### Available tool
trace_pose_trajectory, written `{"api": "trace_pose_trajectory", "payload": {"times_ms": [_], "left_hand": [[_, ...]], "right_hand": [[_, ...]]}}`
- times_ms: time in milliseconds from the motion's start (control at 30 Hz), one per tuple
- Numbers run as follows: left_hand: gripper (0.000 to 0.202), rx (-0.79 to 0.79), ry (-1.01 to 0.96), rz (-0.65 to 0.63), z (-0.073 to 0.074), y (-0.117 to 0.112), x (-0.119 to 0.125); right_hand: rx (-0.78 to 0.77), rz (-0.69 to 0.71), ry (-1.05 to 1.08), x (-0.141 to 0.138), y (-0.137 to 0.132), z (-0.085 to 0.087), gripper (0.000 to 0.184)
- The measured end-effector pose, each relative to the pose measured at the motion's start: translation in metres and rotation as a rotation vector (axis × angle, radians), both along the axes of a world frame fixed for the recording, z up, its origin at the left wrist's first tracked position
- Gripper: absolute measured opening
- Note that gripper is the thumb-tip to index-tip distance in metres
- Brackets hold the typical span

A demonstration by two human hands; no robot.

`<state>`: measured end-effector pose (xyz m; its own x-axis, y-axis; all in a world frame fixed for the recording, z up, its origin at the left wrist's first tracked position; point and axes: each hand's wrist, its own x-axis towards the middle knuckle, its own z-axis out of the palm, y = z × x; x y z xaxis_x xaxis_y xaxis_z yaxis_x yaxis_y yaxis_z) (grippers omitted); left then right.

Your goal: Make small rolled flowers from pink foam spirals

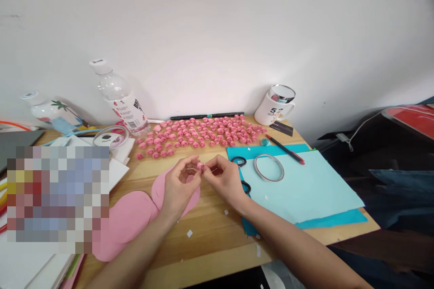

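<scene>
Between the fingertips of both hands is a small pink rolled paper rose (200, 166). My left hand (181, 183) pinches it from the left, thumb and fingers closed round it. From the other side my right hand (224, 180) grips it with thumb and forefinger. Pink paper ovals (130, 216) lie beneath and beside my left hand, partly covered by it. Beyond the hands, many similar pink paper roses (200, 133) are spread over the wooden table (206, 244). Black-handled scissors (239, 161) lie right of my right hand, their blades hidden.
Light blue paper sheets (305, 189) carry a roll of tape (269, 167). A red-and-black pen (286, 150), a white mug (271, 108) and a dark card (281, 128) are at the right. Water bottle (118, 99) and stacked papers (44, 266) stand left; a wall (210, 31) rises behind.
</scene>
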<state>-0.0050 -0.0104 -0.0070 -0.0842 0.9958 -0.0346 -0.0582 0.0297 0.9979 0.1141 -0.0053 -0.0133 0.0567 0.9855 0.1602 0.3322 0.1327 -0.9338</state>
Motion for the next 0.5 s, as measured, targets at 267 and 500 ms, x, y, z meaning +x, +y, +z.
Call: {"api": "trace_pose_trajectory", "payload": {"times_ms": [267,500], "left_hand": [[0.016,0.062,0.157,0.015,0.0012,0.0009,-0.0038],[0.017,0.065,0.175,-0.026,0.0046,0.002,-0.0047]], "right_hand": [[-0.01,0.043,0.009,-0.0005,0.0002,0.0005,0.012],[-0.031,0.081,-0.01,0.0031,0.0034,-0.0027,0.011]]}}
